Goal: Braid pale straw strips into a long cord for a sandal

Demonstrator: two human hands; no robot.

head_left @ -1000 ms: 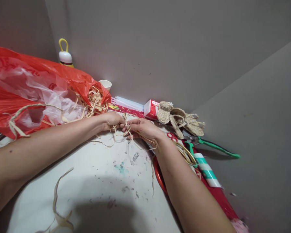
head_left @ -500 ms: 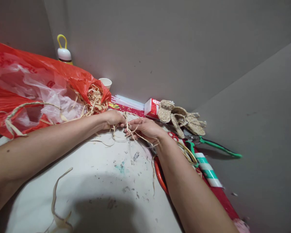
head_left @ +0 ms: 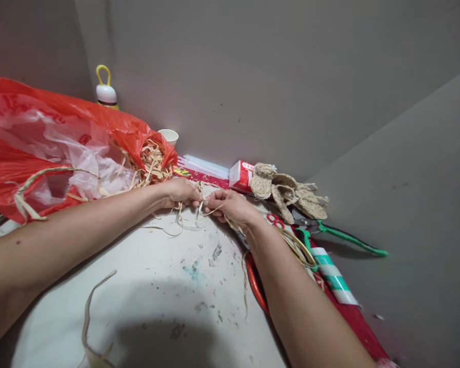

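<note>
Both my hands meet near the back of a white, paint-flecked table (head_left: 168, 276). My left hand (head_left: 181, 192) is closed, pinching pale straw strands (head_left: 200, 203) that run across to my right hand (head_left: 230, 204), which is also closed around them. Loose ends of the straw hang down onto the table below my fingers. One long strand trails under my right wrist toward the near edge.
A red plastic bag (head_left: 42, 143) spilling straw lies at left, with a white bottle (head_left: 106, 93) and paper cup (head_left: 169, 136) behind. Woven straw pieces (head_left: 287, 191), a red-white box (head_left: 240, 175), green-handled shears (head_left: 341, 236), red scissors and a striped roll (head_left: 331, 276) lie at right. A loose strand (head_left: 90, 317) lies near.
My right hand has closed in and moved slightly left toward my left hand, tightening on the straw. The view has shifted a little.
</note>
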